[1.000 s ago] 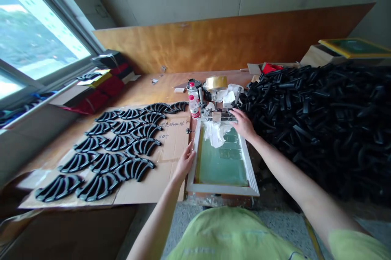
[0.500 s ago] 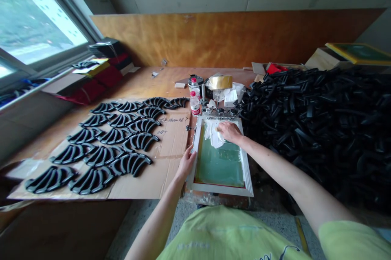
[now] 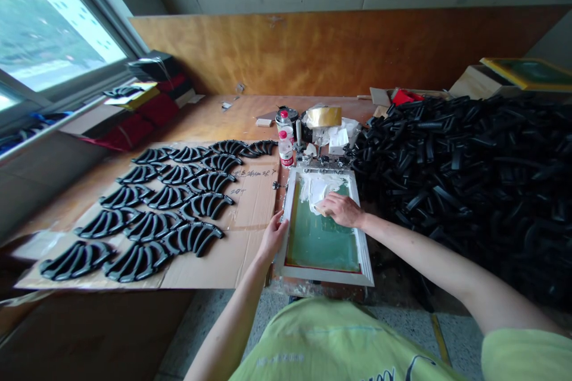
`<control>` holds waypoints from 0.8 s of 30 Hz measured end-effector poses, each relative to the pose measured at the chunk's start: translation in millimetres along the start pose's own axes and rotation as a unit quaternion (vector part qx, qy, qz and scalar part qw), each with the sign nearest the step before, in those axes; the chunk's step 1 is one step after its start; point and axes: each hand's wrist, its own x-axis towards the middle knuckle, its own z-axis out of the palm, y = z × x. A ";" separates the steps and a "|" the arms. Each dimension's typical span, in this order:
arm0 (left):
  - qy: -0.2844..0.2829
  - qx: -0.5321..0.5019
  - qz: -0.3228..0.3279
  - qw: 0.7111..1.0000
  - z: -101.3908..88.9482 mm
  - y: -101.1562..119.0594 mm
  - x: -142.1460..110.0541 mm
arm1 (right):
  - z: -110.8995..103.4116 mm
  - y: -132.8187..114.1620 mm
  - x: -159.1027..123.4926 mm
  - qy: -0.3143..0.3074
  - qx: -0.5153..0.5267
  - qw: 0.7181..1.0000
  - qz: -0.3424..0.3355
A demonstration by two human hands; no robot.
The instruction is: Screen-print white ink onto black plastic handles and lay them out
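Note:
A screen printing frame [image 3: 365, 262] with green mesh and a pale metal border lies in front of me. White ink [image 3: 318, 186] is smeared over the far part of its mesh. My right hand [image 3: 343, 209] is closed on a small scraper [image 3: 320, 209], mostly hidden by the fingers, at the near edge of the ink. At the frame's left side, my left hand [image 3: 274, 234] grips the border, thumb toward the top and other fingers partly hidden. Metal hinge clamps [image 3: 326, 164] hold the far end of the frame.
Rows of curved, ribbed black parts [image 3: 152, 227] lie on a cardboard sheet [image 3: 250, 214] to the left. A large heap of black pieces [image 3: 447, 178] rises at right. Red-capped bottles [image 3: 286, 151] and a tape roll [image 3: 324, 117] stand behind the frame.
My right hand has drawn the scraper toward me and slightly right, and the white ink now reaches about the middle of the mesh. My left hand stays on the border.

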 end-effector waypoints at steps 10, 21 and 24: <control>-0.078 -0.054 -0.014 0.995 -20.0 81.3 -16.7 | -65.6 64.8 59.0 0.132 -0.023 0.955 0.263; 0.005 -0.221 0.093 0.971 14.2 162.6 13.1 | 13.2 36.3 -32.0 0.013 0.052 0.968 0.244; -0.076 -0.187 -0.043 0.978 34.9 115.9 -11.1 | 17.9 -6.6 -20.8 0.046 0.022 0.969 0.243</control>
